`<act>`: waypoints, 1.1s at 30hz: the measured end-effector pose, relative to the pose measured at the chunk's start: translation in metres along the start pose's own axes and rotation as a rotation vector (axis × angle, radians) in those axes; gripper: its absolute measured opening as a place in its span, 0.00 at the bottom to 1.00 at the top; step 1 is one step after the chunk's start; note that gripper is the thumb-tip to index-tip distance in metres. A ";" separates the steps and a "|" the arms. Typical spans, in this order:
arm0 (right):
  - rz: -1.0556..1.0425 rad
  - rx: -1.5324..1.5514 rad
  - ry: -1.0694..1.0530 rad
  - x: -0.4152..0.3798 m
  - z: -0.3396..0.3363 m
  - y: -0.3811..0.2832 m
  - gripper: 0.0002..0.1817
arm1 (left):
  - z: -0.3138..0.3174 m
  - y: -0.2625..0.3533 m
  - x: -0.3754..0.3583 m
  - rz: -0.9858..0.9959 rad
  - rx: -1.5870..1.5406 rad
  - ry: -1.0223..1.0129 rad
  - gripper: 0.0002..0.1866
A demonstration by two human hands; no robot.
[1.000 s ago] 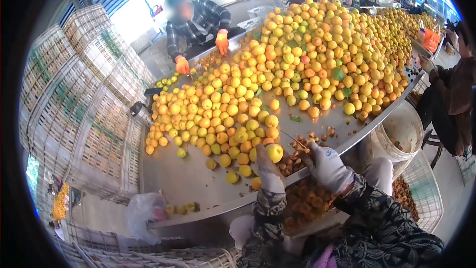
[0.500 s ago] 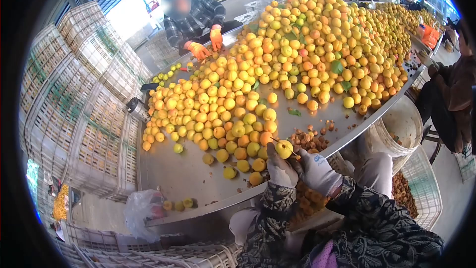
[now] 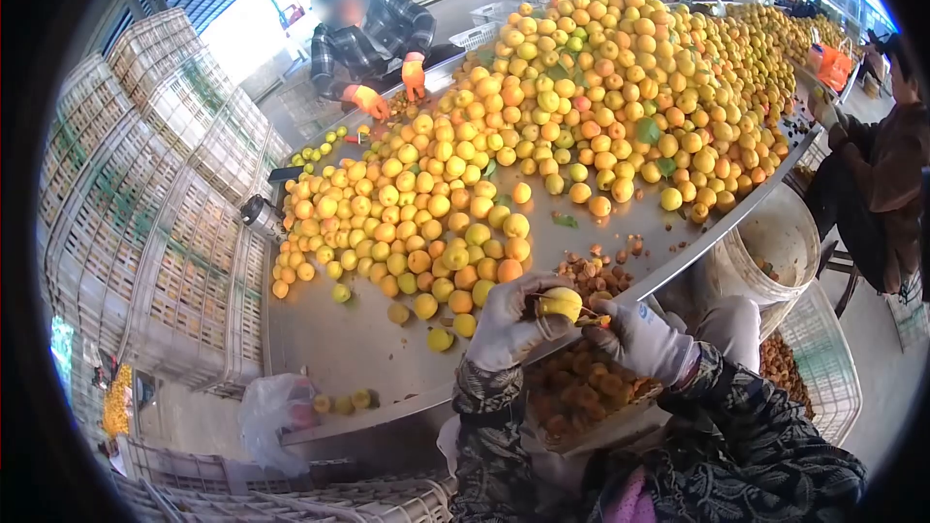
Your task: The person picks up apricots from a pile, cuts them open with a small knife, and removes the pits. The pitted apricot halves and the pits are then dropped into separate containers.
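My left hand (image 3: 513,323), in a pale work glove with darkened fingers, is closed around a yellow apricot (image 3: 559,304). At the fruit's right side is my right hand (image 3: 643,337), gloved in white, its fingers pinched on a small thin tool (image 3: 593,320) that is mostly hidden; an orange-red bit shows by the fingertips. Both hands are above the table's near edge. Below them sits a container of brownish-orange apricot pieces (image 3: 586,383). Just beyond, a small pile of brown pieces (image 3: 593,276) lies on the metal table (image 3: 358,349).
A large heap of apricots (image 3: 620,87) covers much of the table. Across it, a person in orange gloves (image 3: 366,101) works; another person (image 3: 886,155) sits at right. A white bucket (image 3: 775,242) stands right of my knees. Stacked plastic crates (image 3: 165,223) rise at left, near a plastic bag (image 3: 271,416).
My left hand has moved left and turned, bringing the apricot slightly lower. My right hand has shifted a little right and stays beside the fruit. The container below shows more.
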State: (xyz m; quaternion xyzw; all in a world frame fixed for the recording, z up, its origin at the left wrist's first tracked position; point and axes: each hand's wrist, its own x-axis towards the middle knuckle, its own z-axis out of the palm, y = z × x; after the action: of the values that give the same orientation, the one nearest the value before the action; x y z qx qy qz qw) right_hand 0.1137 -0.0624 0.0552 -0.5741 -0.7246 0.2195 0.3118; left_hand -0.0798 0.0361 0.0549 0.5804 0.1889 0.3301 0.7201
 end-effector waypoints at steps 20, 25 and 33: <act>-0.004 0.628 0.022 -0.010 0.009 0.016 0.20 | 0.060 -0.038 0.005 0.122 -0.400 0.225 0.28; -0.026 0.485 0.039 -0.008 0.003 0.011 0.21 | 0.054 -0.034 0.002 0.226 -0.538 0.235 0.25; -0.072 0.461 -0.025 -0.012 0.004 0.011 0.20 | 0.010 0.002 -0.002 -0.066 0.036 -0.047 0.20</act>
State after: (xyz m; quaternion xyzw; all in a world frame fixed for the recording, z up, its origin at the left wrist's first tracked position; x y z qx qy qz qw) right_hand 0.1209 -0.0707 0.0426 -0.4588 -0.6792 0.3747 0.4333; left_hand -0.0748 0.0277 0.0591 0.5944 0.1969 0.2892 0.7241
